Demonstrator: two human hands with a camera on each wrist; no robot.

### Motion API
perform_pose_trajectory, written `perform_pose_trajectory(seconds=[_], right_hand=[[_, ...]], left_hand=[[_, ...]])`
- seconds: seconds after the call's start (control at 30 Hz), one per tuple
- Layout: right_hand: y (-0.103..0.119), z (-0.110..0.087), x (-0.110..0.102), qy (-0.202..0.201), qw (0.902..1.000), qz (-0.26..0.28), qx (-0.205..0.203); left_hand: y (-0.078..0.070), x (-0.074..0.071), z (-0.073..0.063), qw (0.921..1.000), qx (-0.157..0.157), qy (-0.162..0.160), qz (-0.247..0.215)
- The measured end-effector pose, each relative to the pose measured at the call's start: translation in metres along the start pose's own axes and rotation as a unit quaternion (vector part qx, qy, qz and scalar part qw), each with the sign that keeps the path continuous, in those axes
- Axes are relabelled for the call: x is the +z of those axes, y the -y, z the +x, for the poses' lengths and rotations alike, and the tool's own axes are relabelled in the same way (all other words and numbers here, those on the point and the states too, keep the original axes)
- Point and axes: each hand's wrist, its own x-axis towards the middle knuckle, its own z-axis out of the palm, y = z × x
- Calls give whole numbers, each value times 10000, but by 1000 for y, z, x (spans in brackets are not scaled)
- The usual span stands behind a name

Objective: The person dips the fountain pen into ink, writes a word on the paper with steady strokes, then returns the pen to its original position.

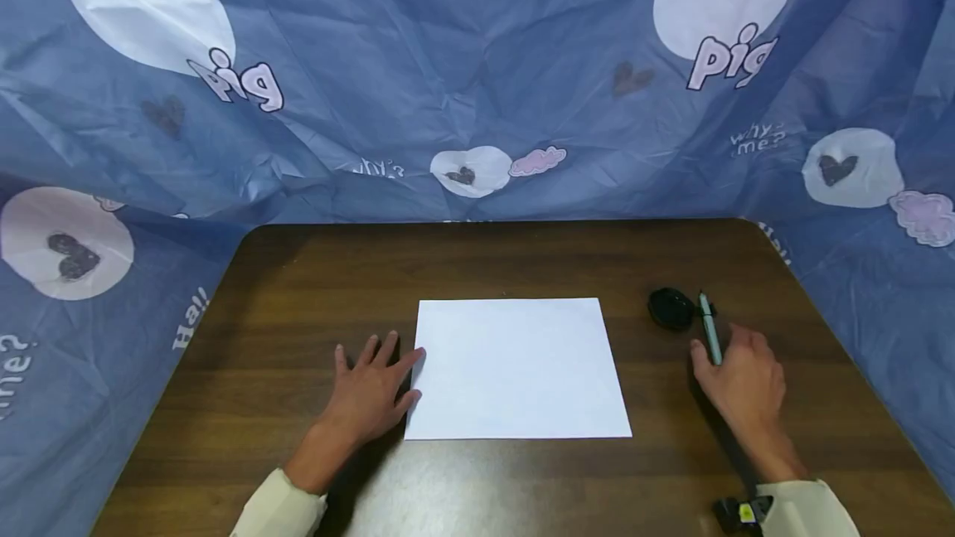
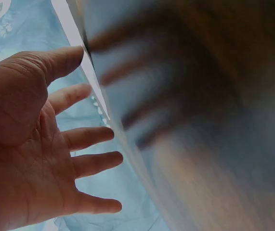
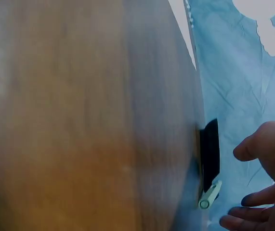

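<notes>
My left fingers (image 1: 385, 349) spread at the white paper (image 1: 518, 371); my right fingers (image 3: 262, 196), parted beside the pen (image 1: 710, 331), suggest reaching, I judge, next needing a pinch.

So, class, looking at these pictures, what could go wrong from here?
The pen might roll if the right hand bumps it, since that hand is close beside it but not gripping it.
A clumsy reach could also nudge the dark round object next to the pen.
The white paper may shift or twist: the left hand is only at its left edge.
</notes>
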Motion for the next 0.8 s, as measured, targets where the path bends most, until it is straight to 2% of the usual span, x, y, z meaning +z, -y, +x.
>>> perform_pose_trajectory(seconds=[0.2, 0.3, 0.4, 0.57, 0.8], right_hand=[[-12, 9, -1, 912, 9942, -119, 562], [-16, 12, 3, 1117, 9910, -106, 736], [-17, 15, 8, 958, 9925, -40, 762], [-20, 17, 15, 688, 9945, 76, 791], [-22, 21, 20, 594, 9945, 126, 849]], left_hand=[[-2, 0, -1, 9999, 20, 140, -18], [-1, -1, -1, 10000, 22, 90, -33], [0, -1, -2, 10000, 42, 13, -46], [0, 0, -2, 9999, 38, 86, -55], [0, 1, 0, 9999, -13, 97, 23]])
